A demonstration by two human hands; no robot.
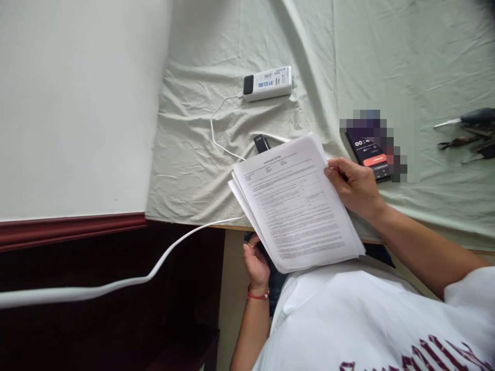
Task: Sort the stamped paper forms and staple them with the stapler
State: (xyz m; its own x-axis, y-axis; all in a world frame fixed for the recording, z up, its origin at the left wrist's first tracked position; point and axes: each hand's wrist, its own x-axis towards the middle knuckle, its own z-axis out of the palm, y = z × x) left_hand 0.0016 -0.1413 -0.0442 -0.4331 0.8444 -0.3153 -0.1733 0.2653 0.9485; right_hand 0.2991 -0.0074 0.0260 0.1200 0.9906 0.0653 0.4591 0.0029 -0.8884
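Note:
A stack of printed papers (296, 206) tilts over the table's front edge and my lap. My right hand (353, 185) pinches its right edge, thumb on top. Low on the left side of the stack is my left hand (257, 263), palm turned up, with a ring and a red bracelet. Its fingers curl in and are partly covered by the sheets; whether it touches them is unclear. Just behind the top edge lies a small black object (261, 143), partly hidden by the paper.
On the pale green cloth (193, 180) lie a white power bank (267, 83) with a thin cable (212, 123), a phone (369, 149) partly pixelated, and several dark-handled tools (474, 134) at far right. A thick white cable (127, 282) hangs off the table at left.

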